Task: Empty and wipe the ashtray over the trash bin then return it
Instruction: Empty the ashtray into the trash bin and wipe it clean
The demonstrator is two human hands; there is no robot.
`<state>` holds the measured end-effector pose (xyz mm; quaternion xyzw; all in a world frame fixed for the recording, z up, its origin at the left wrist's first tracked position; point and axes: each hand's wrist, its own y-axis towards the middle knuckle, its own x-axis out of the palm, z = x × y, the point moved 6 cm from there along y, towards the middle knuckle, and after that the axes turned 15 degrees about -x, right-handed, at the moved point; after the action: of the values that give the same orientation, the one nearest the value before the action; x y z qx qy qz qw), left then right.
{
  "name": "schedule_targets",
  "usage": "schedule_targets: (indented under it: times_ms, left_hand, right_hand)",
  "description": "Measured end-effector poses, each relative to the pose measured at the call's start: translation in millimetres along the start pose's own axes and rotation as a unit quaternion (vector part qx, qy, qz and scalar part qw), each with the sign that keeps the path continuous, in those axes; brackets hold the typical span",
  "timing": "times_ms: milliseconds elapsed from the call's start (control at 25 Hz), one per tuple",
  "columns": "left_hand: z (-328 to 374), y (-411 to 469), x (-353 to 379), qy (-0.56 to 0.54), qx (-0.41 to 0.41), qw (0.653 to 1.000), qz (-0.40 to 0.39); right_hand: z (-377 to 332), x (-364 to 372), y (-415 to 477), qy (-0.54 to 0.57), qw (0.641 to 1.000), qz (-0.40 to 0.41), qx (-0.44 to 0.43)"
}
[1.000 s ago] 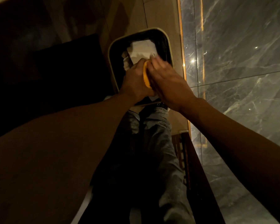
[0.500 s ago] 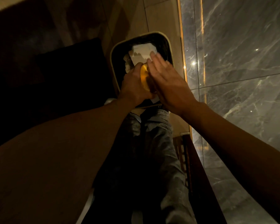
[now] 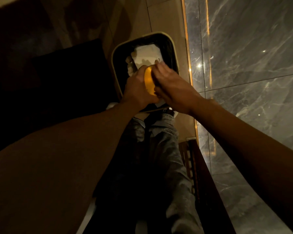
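Note:
An amber ashtray (image 3: 149,81) is held on edge, tilted, above the open trash bin (image 3: 175,53). My left hand (image 3: 137,88) grips it from the left, around its back. My right hand (image 3: 172,85) presses against its inner face from the right, fingers bent. A white tissue (image 3: 160,103) shows only as a scrap under that palm; the rest is hidden. Crumpled white paper (image 3: 147,54) lies inside the black-lined bin. The ashtray's inside is covered by my right hand.
A grey marble wall (image 3: 252,65) with a lit gold strip runs along the right, close to the bin. Dark wooden furniture (image 3: 206,174) stands at the lower right. My legs in grey trousers (image 3: 159,149) are below the bin. A dark block (image 3: 66,78) sits left.
My right hand has slid down across the ashtray's inner face and its fingers have curled from stretched out. My left hand keeps the ashtray over the bin.

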<state>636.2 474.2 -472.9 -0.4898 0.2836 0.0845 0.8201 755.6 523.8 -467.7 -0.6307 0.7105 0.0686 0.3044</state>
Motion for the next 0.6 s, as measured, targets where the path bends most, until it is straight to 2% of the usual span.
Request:
schedule_targets:
  times_ms: [80, 160, 200, 321, 441, 601]
  left_hand:
    - [1.9, 1.4, 0.6, -0.006, -0.002, 1.000, -0.007]
    - [4.8, 3.7, 3.2, 0.013, -0.005, 1.000, -0.028]
    - [5.1, 6.0, 5.5, 0.024, -0.010, 0.999, -0.038]
    - [0.8, 11.7, 9.1, 0.005, -0.049, 0.996, -0.076]
    - [-3.0, 9.1, 13.5, -0.135, -0.139, 0.970, -0.147]
    - [7.9, -7.1, 17.7, -0.296, -0.207, 0.900, -0.243]
  right_hand:
    - [6.4, -14.9, -6.4, 0.168, 0.977, 0.096, 0.092]
    - [13.1, -17.9, -17.0, 0.338, 0.912, 0.172, 0.158]
    - [17.4, -18.7, -20.9, 0.376, 0.887, 0.203, 0.176]
    - [30.9, -24.4, -22.5, 0.424, 0.844, 0.255, 0.206]
    - [37.1, -29.8, -20.3, 0.489, 0.803, 0.265, 0.214]
    - [38.0, -36.6, -21.8, 0.486, 0.813, 0.257, 0.190]
